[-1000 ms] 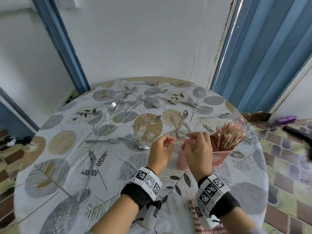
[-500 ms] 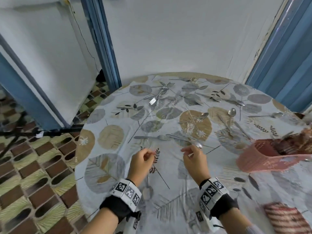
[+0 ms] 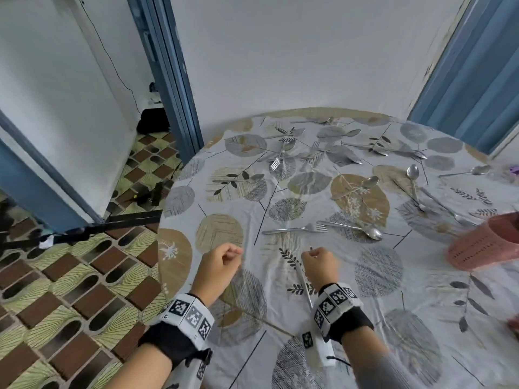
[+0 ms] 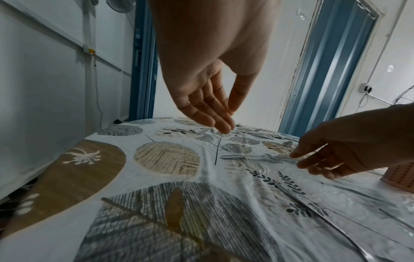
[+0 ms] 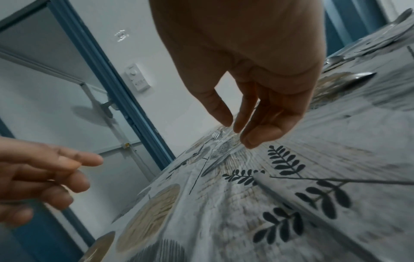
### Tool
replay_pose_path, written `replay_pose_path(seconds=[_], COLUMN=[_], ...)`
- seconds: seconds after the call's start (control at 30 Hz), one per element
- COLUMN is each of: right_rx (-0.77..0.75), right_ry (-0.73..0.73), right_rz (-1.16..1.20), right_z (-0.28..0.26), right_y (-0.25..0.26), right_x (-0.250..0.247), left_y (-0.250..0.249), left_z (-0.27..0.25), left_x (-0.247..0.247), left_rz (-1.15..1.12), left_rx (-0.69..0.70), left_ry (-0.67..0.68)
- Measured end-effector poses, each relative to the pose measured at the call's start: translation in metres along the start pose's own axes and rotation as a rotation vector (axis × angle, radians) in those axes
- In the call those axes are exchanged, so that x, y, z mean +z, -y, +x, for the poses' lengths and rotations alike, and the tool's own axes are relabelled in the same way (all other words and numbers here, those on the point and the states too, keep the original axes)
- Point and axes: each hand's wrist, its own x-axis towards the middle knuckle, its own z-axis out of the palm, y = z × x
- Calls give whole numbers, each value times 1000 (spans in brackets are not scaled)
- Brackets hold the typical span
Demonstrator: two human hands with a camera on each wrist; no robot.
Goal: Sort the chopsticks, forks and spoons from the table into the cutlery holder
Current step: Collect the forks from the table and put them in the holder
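Note:
My left hand hovers over the table's front left with fingers loosely extended and holds nothing; the left wrist view shows the left hand with nothing in it. My right hand hangs beside it, fingers relaxed and empty, above the handle of a metal utensil lying on the cloth. A fork and a spoon lie just beyond both hands. The pink cutlery holder sits at the right edge, cut off. Several more spoons and forks lie scattered across the far half of the table.
The round table has a leaf-patterned cloth, and its left edge drops to a tiled floor. A white wall and blue door frames stand behind. A black bar lies on the floor by the table.
Both hands have left the pink holder and moved left to the table's front left. The view swung left, so the holder now sits at the right edge.

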Motion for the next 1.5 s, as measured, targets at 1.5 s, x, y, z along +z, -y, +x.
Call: replay_pose_path(seconds=[1.5], right_rx=[255], right_ry=[-1005], right_rz=[500], right_z=[145], right_y=[237], right_x=[180], left_y=[-12], left_z=[465], left_x=[-116], left_rz=[464], left_rx=[644], left_ry=[783])
